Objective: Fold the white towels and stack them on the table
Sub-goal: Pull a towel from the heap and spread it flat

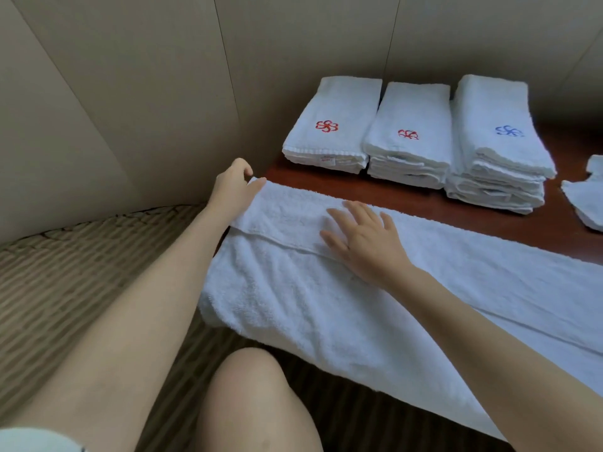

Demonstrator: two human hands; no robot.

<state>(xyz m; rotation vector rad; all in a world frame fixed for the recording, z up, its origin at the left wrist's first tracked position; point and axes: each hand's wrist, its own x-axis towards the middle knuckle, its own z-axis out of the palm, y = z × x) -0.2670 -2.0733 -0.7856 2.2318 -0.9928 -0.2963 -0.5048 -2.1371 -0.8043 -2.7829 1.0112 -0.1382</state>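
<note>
While the long white towel (359, 305) lies spread across the front of the table (408, 197), its long axis runs from the table's left end toward the right edge of view, and its left end hangs just past the left edge. It is already folded lengthwise into a band: a hem line crosses it near the far left corner, where an upper layer lies over the lower one. So the next fold, as I judge it, has to travel along that long axis, left end carried to the right.

Behind it, against the back edge, stand three stacks of folded towels (408, 138), short ends facing you, well apart from the band. Another loose cloth (584, 197) sits at the right edge.

Your left hand (233, 187) is the nearer one to the free end: it sits at the far left corner of the towel, and its fingers seem to pinch that corner, though I cannot tell how firmly. Your right hand (362, 239) lies flat on the band just to the right of it, fingers spread and straight, pressing on the cloth near the hem line.
</note>
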